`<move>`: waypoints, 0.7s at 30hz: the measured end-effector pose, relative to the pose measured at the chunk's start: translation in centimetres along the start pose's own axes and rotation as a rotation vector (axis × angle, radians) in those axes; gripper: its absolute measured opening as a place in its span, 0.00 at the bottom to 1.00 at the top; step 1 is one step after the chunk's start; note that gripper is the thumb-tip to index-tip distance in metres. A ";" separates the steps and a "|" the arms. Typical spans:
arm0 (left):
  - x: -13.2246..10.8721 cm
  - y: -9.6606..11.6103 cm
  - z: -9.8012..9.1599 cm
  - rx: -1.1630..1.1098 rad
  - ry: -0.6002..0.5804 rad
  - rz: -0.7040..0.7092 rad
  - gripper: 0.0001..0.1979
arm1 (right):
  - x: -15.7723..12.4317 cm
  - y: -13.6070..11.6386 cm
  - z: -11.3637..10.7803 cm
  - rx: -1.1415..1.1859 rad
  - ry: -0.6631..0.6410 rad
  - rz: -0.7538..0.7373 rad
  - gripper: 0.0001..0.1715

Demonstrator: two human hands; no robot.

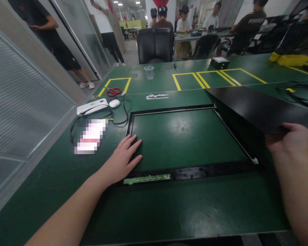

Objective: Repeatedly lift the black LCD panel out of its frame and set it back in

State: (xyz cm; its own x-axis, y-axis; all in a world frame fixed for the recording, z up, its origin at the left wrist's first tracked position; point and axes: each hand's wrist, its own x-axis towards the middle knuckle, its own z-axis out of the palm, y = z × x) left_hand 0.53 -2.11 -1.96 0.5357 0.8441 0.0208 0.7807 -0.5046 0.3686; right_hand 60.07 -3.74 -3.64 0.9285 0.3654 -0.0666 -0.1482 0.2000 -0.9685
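A thin black rectangular frame (197,171) lies flat on the green table, its middle showing bare tabletop. Over the frame's left side rests my left hand (125,153), fingers stretched out and spread. Close by that hand, a narrow green circuit board (146,179) lies along the frame's near edge. My right hand (291,138) grips the near edge of a dark flat panel (254,106), thumb on top and the other fingers underneath. The panel is tilted up at the frame's right side; whether its far corner touches the frame I cannot tell.
Left of the frame are a white device (92,106), a white mouse (114,103), cables and red-handled scissors (114,92). Farther back stand a clear plastic cup (149,72) and a small black box (220,62). White strips (157,96) lie beyond the frame. Several people are in the background.
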 end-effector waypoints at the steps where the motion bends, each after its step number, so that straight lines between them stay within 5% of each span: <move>1: 0.0 -0.2 0.1 0.008 0.007 0.008 0.33 | -0.2 -0.1 0.1 0.012 0.029 0.042 0.12; 21: 0.1 -0.1 0.1 -0.009 0.011 0.004 0.32 | -0.9 -1.2 0.8 0.038 0.077 0.137 0.12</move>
State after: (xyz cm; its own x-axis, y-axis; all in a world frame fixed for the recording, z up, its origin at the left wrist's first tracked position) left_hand 0.51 -2.00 -2.06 0.5357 0.8438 0.0325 0.7754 -0.5068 0.3768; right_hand 59.19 -3.60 -2.27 0.9220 0.3207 -0.2169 -0.2865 0.1884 -0.9394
